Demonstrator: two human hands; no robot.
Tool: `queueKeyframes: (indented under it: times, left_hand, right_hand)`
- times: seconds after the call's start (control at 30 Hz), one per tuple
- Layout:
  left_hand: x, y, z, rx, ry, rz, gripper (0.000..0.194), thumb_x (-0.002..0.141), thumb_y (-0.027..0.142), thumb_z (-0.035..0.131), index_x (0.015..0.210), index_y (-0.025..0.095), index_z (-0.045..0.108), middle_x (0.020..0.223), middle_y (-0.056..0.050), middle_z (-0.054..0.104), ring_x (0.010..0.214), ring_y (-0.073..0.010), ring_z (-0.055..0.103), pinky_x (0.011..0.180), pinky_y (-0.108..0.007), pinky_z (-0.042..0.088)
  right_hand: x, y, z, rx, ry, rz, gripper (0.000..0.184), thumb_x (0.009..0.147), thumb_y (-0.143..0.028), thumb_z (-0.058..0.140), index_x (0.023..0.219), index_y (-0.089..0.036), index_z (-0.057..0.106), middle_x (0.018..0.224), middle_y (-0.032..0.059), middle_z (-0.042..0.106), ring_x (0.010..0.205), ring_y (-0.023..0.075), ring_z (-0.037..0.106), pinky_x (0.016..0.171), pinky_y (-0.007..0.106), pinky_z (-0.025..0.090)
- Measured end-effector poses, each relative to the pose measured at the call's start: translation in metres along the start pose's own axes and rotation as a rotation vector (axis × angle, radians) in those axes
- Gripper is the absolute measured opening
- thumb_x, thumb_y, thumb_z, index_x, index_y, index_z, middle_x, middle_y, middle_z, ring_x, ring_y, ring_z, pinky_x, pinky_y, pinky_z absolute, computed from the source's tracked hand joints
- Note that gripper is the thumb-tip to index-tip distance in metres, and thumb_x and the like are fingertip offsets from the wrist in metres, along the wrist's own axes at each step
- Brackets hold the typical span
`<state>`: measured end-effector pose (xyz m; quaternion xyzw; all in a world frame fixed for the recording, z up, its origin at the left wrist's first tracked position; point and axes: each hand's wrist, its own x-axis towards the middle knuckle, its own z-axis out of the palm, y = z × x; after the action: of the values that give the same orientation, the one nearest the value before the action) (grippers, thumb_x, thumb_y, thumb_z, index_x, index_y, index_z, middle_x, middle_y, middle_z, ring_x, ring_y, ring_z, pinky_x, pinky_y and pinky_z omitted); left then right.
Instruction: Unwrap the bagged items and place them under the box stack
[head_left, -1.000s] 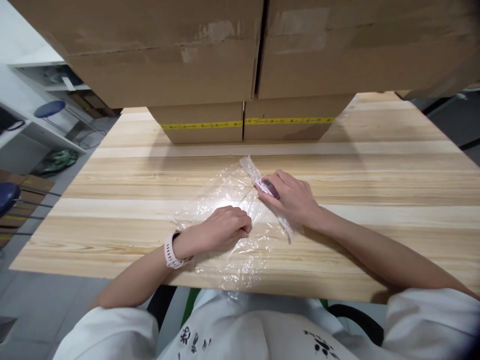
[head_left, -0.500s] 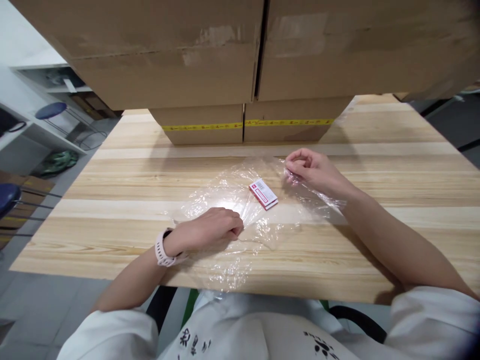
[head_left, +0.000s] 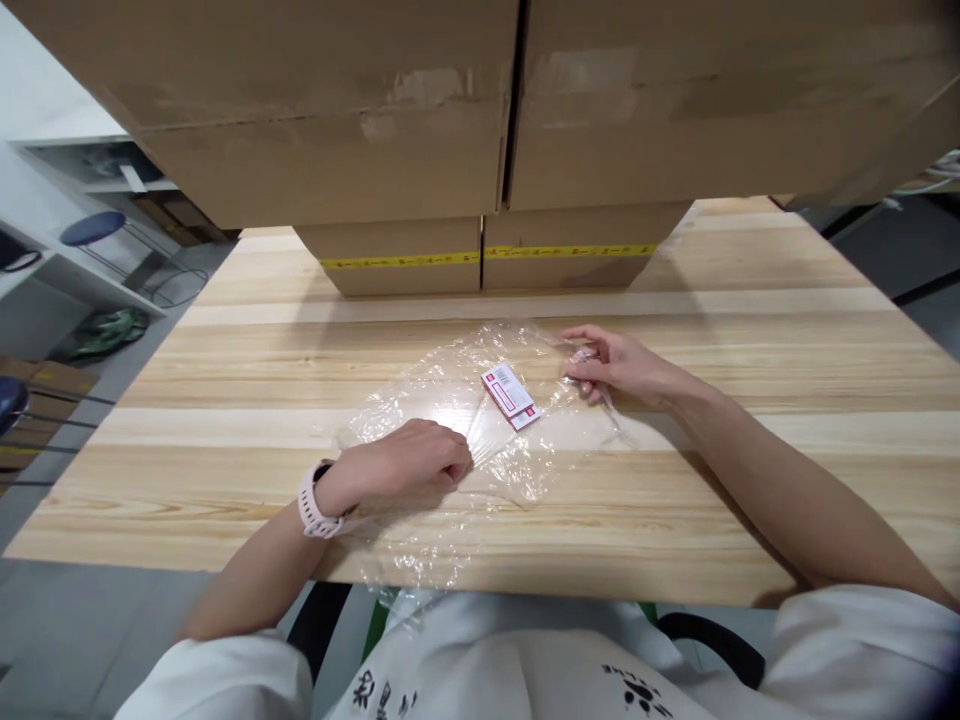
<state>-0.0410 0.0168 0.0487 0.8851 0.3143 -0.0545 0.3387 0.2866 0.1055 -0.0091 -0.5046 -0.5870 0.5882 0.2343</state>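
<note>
A sheet of clear plastic wrap [head_left: 442, 400] lies spread on the wooden table [head_left: 750, 330] in front of me. A small white and red box [head_left: 511, 395] rests on the wrap near its middle. My left hand [head_left: 405, 465], with a pale watch on the wrist, is closed in a fist and presses the near part of the wrap down. My right hand [head_left: 619, 365] lies to the right of the box, its fingers pinching the wrap's right edge low on the table.
Large cardboard boxes [head_left: 495, 130] are stacked at the back of the table, with yellow tape on the lower ones. To the left, beyond the table edge, stand a blue stool [head_left: 94, 228] and white shelves. The table's near edge is against my body.
My right hand let go of the box, pulled the wrap open to the right, then lowered its edge to the table. The box now lies uncovered. My left hand stayed in place.
</note>
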Motion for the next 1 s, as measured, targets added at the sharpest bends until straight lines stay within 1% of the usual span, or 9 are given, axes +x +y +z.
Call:
queueKeyframes:
  times: [0.13,0.23,0.3,0.37,0.43,0.53,0.67,0.8,1.0]
  left_hand:
    - [-0.001,-0.001,0.0,-0.001,0.015,0.005,0.019,0.066,0.003,0.045,0.06,0.019,0.038,0.067,0.002,0.055,0.062,-0.0133,0.044,0.067,-0.031,0.035]
    - [-0.001,-0.004,0.001,-0.022,0.003,0.015,0.019,0.067,0.003,0.046,0.06,0.019,0.039,0.067,0.002,0.057,0.063,-0.0133,0.046,0.068,-0.031,0.036]
    - [-0.001,-0.005,0.001,-0.036,-0.002,0.009,0.018,0.068,0.004,0.048,0.06,0.019,0.043,0.069,0.002,0.061,0.065,-0.0132,0.049,0.068,-0.03,0.036]
    - [-0.001,-0.005,0.001,-0.036,-0.004,-0.021,0.019,0.074,0.007,0.053,0.061,0.018,0.048,0.071,0.001,0.065,0.067,-0.0135,0.053,0.068,-0.03,0.036]
    - [0.0,-0.004,0.001,-0.019,0.005,-0.05,0.022,0.083,0.014,0.058,0.062,0.018,0.053,0.072,0.0,0.067,0.068,-0.014,0.056,0.069,-0.029,0.037]
    - [0.003,-0.003,0.002,0.003,0.05,-0.05,0.027,0.094,0.023,0.059,0.067,0.019,0.06,0.074,-0.001,0.068,0.069,-0.0146,0.057,0.07,-0.029,0.038]
    - [0.006,-0.005,0.004,0.004,0.052,-0.064,0.025,0.096,0.028,0.062,0.073,0.019,0.066,0.078,-0.001,0.07,0.071,-0.0143,0.059,0.069,-0.028,0.038]
    - [0.006,-0.01,0.005,-0.006,0.04,-0.059,0.029,0.098,0.03,0.062,0.071,0.018,0.065,0.078,0.0,0.07,0.07,-0.0138,0.058,0.068,-0.028,0.037]
    - [0.008,-0.012,0.007,-0.002,0.071,-0.039,0.027,0.096,0.029,0.064,0.071,0.019,0.064,0.075,0.0,0.069,0.067,-0.0136,0.056,0.068,-0.028,0.036]
  right_hand:
    - [-0.009,0.017,-0.021,0.089,0.108,0.056,0.053,0.073,-0.039,0.086,0.118,-0.019,0.065,0.065,-0.0023,0.061,0.047,0.0107,0.047,0.044,0.03,0.042]
    - [-0.015,0.024,-0.044,0.09,0.323,0.099,0.036,0.072,-0.035,0.086,0.101,-0.021,0.069,0.061,-0.0017,0.059,0.047,0.01,0.045,0.044,0.029,0.039]
    - [-0.021,0.02,-0.045,0.03,0.519,0.01,0.023,0.079,-0.035,0.081,0.094,-0.023,0.069,0.066,0.0004,0.06,0.05,0.01,0.048,0.046,0.03,0.039]
    - [-0.027,0.009,-0.031,-0.075,0.612,-0.162,0.017,0.085,-0.037,0.076,0.095,-0.024,0.07,0.074,0.0023,0.064,0.055,0.0107,0.052,0.052,0.031,0.043]
    - [-0.034,-0.007,-0.005,-0.231,0.508,-0.306,0.019,0.09,-0.041,0.071,0.099,-0.024,0.072,0.085,0.0047,0.069,0.065,0.0146,0.06,0.061,0.034,0.05]
    - [-0.033,-0.031,0.034,-0.498,0.173,-0.464,0.024,0.096,-0.045,0.066,0.105,-0.023,0.073,0.111,0.0095,0.074,0.098,0.0249,0.069,0.086,0.046,0.057]
    - [-0.007,-0.045,0.054,-0.818,-0.213,-0.641,0.058,0.083,-0.053,0.08,0.132,-0.025,0.066,0.158,0.0135,0.05,0.146,0.0356,0.044,0.118,0.059,0.036]
    - [0.012,-0.041,0.049,-0.935,-0.379,-0.606,0.084,0.078,-0.041,0.085,0.153,-0.028,0.049,0.158,0.0121,0.049,0.145,0.0355,0.044,0.118,0.057,0.035]
    - [0.003,-0.038,0.051,-0.923,-0.344,-0.619,0.067,0.089,-0.045,0.072,0.15,-0.03,0.051,0.121,0.009,0.068,0.113,0.0301,0.06,0.098,0.046,0.049]
